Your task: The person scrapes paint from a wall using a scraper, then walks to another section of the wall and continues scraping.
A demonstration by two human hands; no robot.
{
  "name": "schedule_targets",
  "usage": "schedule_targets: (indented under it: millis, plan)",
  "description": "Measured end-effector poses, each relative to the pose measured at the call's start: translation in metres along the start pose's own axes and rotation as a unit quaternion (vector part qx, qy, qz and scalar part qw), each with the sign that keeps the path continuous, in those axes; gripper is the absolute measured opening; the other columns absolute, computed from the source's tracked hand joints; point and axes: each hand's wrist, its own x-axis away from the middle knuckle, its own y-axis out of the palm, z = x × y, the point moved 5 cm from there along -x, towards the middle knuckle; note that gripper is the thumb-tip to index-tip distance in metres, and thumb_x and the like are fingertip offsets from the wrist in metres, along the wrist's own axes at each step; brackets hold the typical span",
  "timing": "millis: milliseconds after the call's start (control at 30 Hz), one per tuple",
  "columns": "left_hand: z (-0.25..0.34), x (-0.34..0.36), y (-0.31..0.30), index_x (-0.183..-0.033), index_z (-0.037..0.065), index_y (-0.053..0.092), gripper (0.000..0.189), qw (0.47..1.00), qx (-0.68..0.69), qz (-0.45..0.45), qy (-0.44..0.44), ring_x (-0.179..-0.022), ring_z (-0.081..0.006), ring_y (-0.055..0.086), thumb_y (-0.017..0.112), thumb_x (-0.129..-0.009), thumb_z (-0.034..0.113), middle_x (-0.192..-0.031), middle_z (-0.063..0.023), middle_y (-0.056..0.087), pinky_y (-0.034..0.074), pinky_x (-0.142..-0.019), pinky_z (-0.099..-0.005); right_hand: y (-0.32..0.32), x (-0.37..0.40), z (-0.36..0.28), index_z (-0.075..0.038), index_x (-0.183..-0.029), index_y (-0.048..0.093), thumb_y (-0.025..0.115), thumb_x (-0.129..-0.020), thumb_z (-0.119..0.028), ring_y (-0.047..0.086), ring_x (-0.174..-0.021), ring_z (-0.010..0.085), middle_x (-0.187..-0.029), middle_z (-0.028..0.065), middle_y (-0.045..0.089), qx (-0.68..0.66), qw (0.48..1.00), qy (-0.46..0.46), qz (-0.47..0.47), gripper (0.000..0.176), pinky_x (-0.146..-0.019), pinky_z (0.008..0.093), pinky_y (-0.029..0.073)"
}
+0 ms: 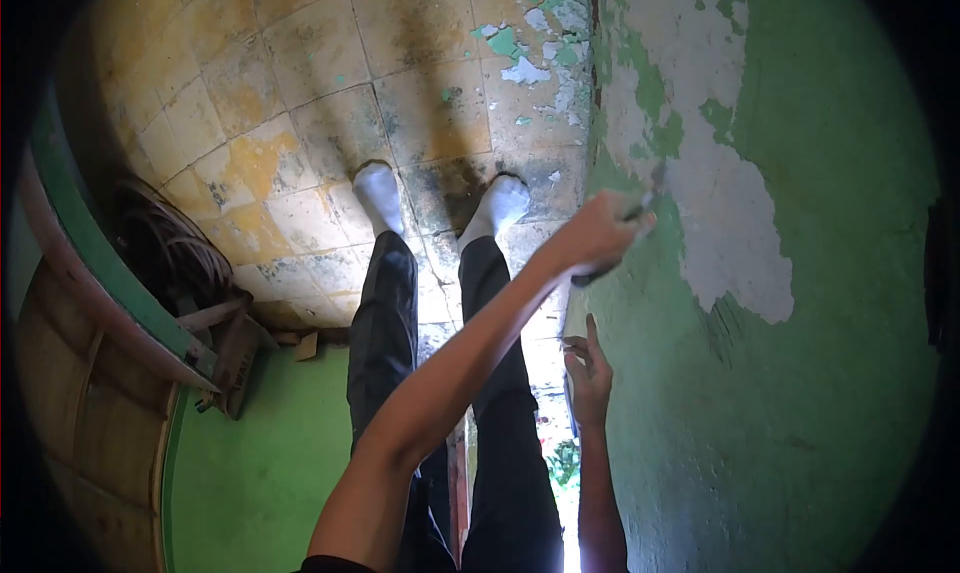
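Observation:
My left hand [600, 235] reaches across my legs, its fingers wrapped around the dark handle of a scraper [655, 181]. The blade looks blurred and lies at the wall, near the edge between green paint and a bare patch [735, 223]. Lower down, close to the green wall [830, 403], is my right hand [588, 378]. Its index finger points up, the other fingers are partly bent, and I see nothing held in it. Dark scratch marks show on the paint just below the bare patch.
Paint flakes [525, 71] lie on the stained tile floor [320, 123] along the wall base. My feet [380, 195] in light socks stand on the tiles. At the left are a dark coiled bundle [175, 238], a wooden piece [237, 368] and a curved green edge [100, 263].

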Motion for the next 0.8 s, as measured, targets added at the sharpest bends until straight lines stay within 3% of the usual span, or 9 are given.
schedule_targets:
  millis: [167,300,367,400,600,700,800]
  plan:
    - [-0.014,-0.039,-0.012,-0.096,0.002,0.056,0.026,0.998,0.061,-0.019,-0.016,-0.047,-0.0092,0.046,0.056,-0.100,0.028,-0.059,0.0004,0.046,0.038,-0.044,-0.0301,-0.003,0.004,-0.004,-0.005,-0.151,0.039,0.060,-0.086,-0.018,0.059,-0.101,0.0205,-0.107,0.0128,0.064,0.041,0.999,0.004,0.011,0.069,-0.094,0.0325,0.045]
    - [0.016,0.008,0.001,-0.086,0.002,0.053,0.030,0.998,-0.026,0.005,0.062,-0.050,-0.0112,0.049,0.056,-0.099,0.028,-0.060,-0.0033,0.048,0.041,-0.048,-0.0337,-0.002,-0.002,-0.001,-0.007,-0.151,0.040,0.061,-0.087,-0.019,0.059,-0.101,0.0201,-0.108,0.0130,0.064,0.018,1.000,0.002,-0.004,0.069,-0.094,0.0327,0.045]
    - [0.013,-0.012,-0.009,-0.082,0.001,0.051,0.033,0.996,-0.077,0.028,0.038,-0.053,-0.0122,0.050,0.056,-0.098,0.029,-0.060,-0.0046,0.049,0.042,-0.052,-0.0348,0.000,0.001,0.002,-0.007,-0.150,0.040,0.060,-0.087,-0.018,0.059,-0.100,0.0195,-0.108,0.0130,0.064,0.028,0.999,0.003,-0.014,0.067,-0.091,0.0333,0.046]
    - [0.016,-0.025,-0.019,-0.080,0.000,0.051,0.033,0.999,-0.029,0.017,-0.017,-0.057,-0.0125,0.049,0.057,-0.098,0.027,-0.060,-0.0046,0.048,0.042,-0.058,-0.0347,0.001,0.003,0.003,-0.006,-0.150,0.041,0.059,-0.087,-0.017,0.059,-0.100,0.0191,-0.109,0.0128,0.064,0.041,0.999,-0.003,-0.012,0.067,-0.089,0.0338,0.047]
    - [0.044,0.022,0.008,-0.077,0.002,0.049,0.033,0.998,-0.063,-0.020,0.023,-0.057,-0.0137,0.046,0.057,-0.097,0.026,-0.059,-0.0043,0.048,0.039,-0.058,-0.0355,-0.002,0.000,0.003,-0.005,-0.150,0.041,0.061,-0.088,-0.016,0.058,-0.099,0.0169,-0.106,0.0118,0.064,0.020,1.000,0.010,-0.009,0.066,-0.093,0.0308,0.045]
    - [0.037,0.012,0.001,-0.076,0.002,0.051,0.034,0.997,-0.056,-0.054,0.025,-0.058,-0.0139,0.046,0.057,-0.097,0.027,-0.059,-0.0042,0.048,0.040,-0.059,-0.0359,-0.001,-0.004,0.007,-0.005,-0.149,0.041,0.061,-0.087,-0.016,0.059,-0.098,0.0172,-0.106,0.0123,0.065,0.030,0.999,0.002,-0.014,0.066,-0.093,0.0314,0.045]
    - [0.036,-0.003,-0.011,-0.080,0.002,0.052,0.033,0.997,-0.060,0.015,0.050,-0.055,-0.0135,0.049,0.057,-0.098,0.028,-0.059,-0.0038,0.049,0.042,-0.056,-0.0352,0.005,0.005,-0.003,-0.004,-0.149,0.041,0.061,-0.087,-0.016,0.059,-0.097,0.0174,-0.106,0.0123,0.065,0.053,0.999,0.005,-0.010,0.066,-0.093,0.0318,0.045]
